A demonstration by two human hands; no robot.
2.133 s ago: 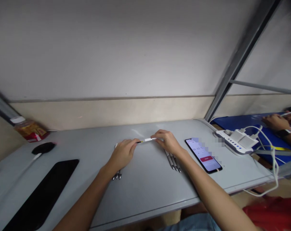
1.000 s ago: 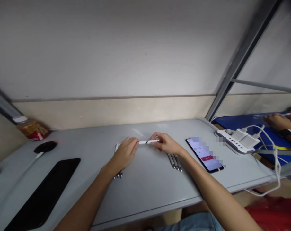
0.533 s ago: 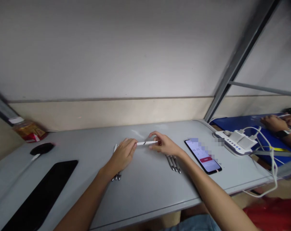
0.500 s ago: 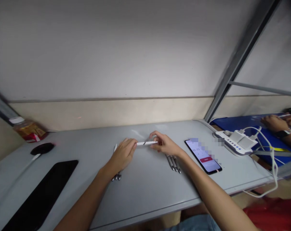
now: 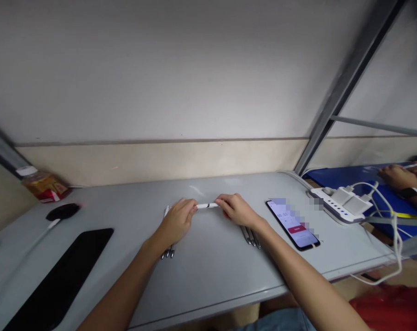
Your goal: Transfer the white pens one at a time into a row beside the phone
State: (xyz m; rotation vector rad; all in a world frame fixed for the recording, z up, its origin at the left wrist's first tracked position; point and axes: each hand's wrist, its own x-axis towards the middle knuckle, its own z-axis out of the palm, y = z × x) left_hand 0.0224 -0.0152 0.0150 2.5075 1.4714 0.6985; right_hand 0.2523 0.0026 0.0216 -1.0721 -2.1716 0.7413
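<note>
Over the middle of the bench, left hand and right hand each pinch one end of the white pen in closed fingers, a two-ended grip that holds it level

Both bare arms reach forward from the lower edge of the view and converge toward the middle. The left forearm runs up and to the right with a straight wrist. It ends in the left hand, which is palm down, knuckles up, its fingers curled and drawn together at the tips, pointing right. The right forearm runs up and to the left, and more of its length shows. The right hand is also palm down, its fingers curled in and pinched, pointing left. The two sets of fingertips face each other at about the same height, near but not touching.
</note>
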